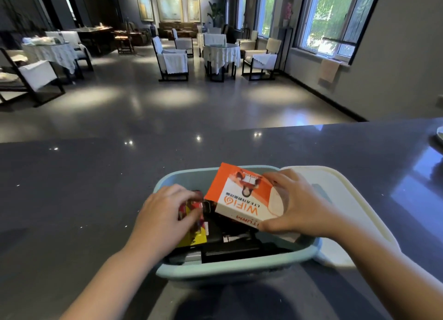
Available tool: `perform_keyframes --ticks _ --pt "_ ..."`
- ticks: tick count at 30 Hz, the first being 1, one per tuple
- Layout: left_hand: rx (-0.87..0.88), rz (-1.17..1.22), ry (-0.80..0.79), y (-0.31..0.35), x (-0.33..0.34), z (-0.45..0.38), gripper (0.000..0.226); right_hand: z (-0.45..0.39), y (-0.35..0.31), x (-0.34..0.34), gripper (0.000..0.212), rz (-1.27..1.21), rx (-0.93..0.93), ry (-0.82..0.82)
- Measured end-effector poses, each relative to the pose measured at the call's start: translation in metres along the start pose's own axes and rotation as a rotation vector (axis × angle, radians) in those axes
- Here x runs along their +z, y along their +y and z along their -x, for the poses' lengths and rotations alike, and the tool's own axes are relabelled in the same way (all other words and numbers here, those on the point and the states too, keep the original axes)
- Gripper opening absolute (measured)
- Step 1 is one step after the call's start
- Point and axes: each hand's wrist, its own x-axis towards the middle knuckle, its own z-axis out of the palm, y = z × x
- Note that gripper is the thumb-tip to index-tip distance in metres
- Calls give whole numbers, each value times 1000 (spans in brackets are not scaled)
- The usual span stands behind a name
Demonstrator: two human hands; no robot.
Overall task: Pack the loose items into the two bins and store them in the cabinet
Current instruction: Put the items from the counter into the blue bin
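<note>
Gripping the orange WiFi box (242, 197) in my right hand (302, 207), tilted over the blue bin (230, 269); left hand (165, 209) pinches a red-yellow packet (194, 233) inside. Bin looks crowded, so the box could jam or sit proud. White bin (347, 199) just beside.
</note>
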Motion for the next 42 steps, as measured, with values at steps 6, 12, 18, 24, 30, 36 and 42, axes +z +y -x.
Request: perform_keyframes --ticks 6,12,18,24,30,36,42 --pt "-176 88 97 -11 -1 19 21 -9 -10 22 100 95 -106 -146" --pt "-215 104 74 -9 -2 20 22 -21 -20 41 101 104 -183 -220" --pt "-250 115 51 -6 -3 20 24 -29 -34 58 100 140 -253 -191" --pt "-265 110 30 -8 -2 21 24 -33 -26 64 107 80 -228 -220" --pt "-254 104 38 -9 -1 21 24 -37 -23 64 109 24 -202 -251" --pt "-272 131 58 -9 -1 25 23 -26 -23 62 101 -96 -202 -186" --pt "-248 187 134 -14 -11 46 24 -25 -45 62 76 -156 -215 10"
